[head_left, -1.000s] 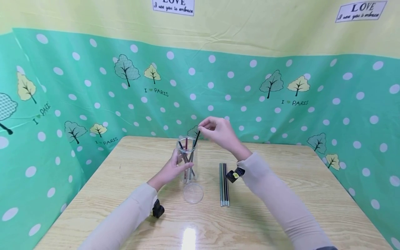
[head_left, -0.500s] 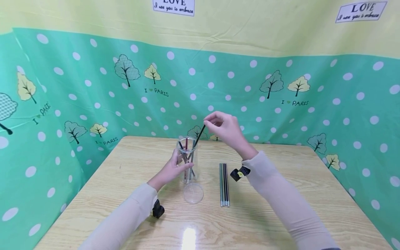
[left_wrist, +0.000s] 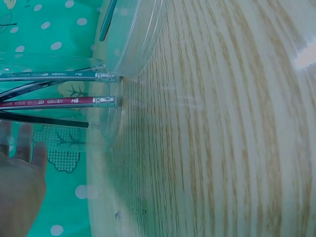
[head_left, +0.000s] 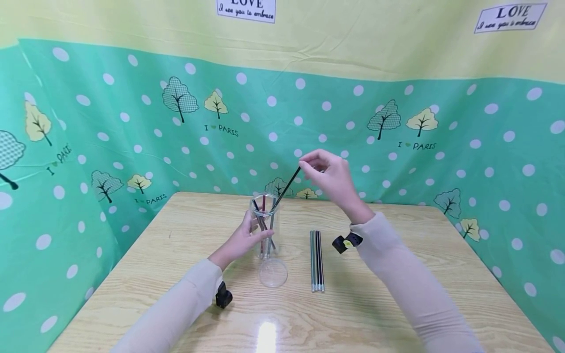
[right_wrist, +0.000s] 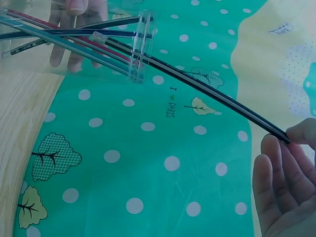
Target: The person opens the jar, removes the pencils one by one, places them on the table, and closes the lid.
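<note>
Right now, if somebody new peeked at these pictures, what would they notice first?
Probably the black pencil, slanting up out of the mouth of the clear jar, its top end pinched by the right hand. Next might come the jar itself, held by the left hand, with other pencils crossing inside. Behind everything, the bright green dotted cloth printed with trees is hard to miss.

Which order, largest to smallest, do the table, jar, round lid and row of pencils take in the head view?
1. Table
2. Jar
3. Round lid and row of pencils, unranked: the row is longer but narrower, covering roughly similar area.
</note>
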Available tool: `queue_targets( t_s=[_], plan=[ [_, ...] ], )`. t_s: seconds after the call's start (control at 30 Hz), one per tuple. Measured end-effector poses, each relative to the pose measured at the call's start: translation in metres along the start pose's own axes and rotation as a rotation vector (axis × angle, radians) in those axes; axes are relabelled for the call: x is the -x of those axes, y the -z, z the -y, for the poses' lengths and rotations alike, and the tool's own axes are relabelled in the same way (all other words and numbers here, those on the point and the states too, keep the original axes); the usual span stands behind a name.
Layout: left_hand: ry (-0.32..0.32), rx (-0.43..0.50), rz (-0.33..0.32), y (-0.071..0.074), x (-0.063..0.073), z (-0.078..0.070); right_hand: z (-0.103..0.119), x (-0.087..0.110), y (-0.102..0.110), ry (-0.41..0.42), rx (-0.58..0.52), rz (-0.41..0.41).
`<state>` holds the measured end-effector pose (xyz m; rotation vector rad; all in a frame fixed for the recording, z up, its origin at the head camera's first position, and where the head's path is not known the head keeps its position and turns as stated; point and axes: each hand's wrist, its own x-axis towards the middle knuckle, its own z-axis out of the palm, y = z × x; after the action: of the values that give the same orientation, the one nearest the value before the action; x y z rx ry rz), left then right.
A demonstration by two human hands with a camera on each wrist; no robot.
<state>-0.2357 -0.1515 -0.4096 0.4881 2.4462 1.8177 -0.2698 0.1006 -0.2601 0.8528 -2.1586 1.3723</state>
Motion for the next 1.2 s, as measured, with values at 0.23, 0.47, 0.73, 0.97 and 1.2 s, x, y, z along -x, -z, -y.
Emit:
queue_targets(
  t_s=[0.23,0.47,0.73,0.97,1.2],
  plan=[
    [0.016,-0.006,0.013,0.001,-0.004,0.007,0.000,0.000,0.007,0.009,0.006,-0.020],
    [0.000,-0.011,-0.001,0.002,-0.010,0.025,0.001,0.000,0.014,0.019,-0.006,-0.042],
    [-0.006,-0.024,-0.008,0.002,-0.010,0.027,0.002,0.000,0.024,0.009,-0.026,-0.073],
    [0.015,-0.031,-0.015,0.002,-0.010,0.026,0.000,0.000,0.031,-0.031,-0.046,-0.091],
    [0.014,-0.021,-0.013,0.002,-0.010,0.026,0.017,0.004,0.037,-0.027,-0.049,-0.115]
  ],
)
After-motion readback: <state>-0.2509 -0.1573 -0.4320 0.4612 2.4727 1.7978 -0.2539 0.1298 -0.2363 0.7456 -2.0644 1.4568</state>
